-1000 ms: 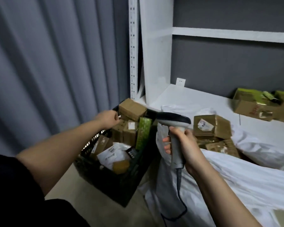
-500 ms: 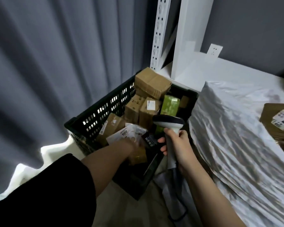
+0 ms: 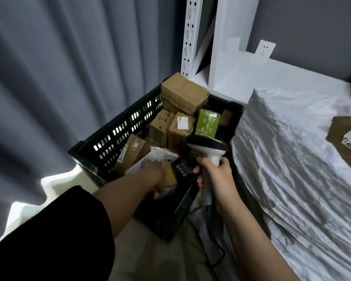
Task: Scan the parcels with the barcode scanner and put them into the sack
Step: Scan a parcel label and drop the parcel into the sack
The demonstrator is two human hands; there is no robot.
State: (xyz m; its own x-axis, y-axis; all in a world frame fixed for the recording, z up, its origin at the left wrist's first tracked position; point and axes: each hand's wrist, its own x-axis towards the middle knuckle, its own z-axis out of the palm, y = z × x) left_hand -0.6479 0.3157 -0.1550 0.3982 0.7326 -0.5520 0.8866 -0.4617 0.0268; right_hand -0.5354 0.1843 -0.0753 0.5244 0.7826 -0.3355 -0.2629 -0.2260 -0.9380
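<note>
– Where's the scanner [image 3: 208, 151] pointing?
– Handle upright in the right hand [image 3: 219, 179], which grips it; its head aims left over the crate [image 3: 118, 134].
– And the left hand [image 3: 156, 175]?
– Down among the parcels; I cannot tell its grip.
– How many parcels?
– About five brown boxes [image 3: 182, 94], one green [image 3: 208, 123]. Sack [image 3: 292, 155] lies right.

A brown carton [image 3: 161, 126] in the black crate [image 3: 118, 136] bore handwritten "2-2"; other labels were unreadable.
</note>
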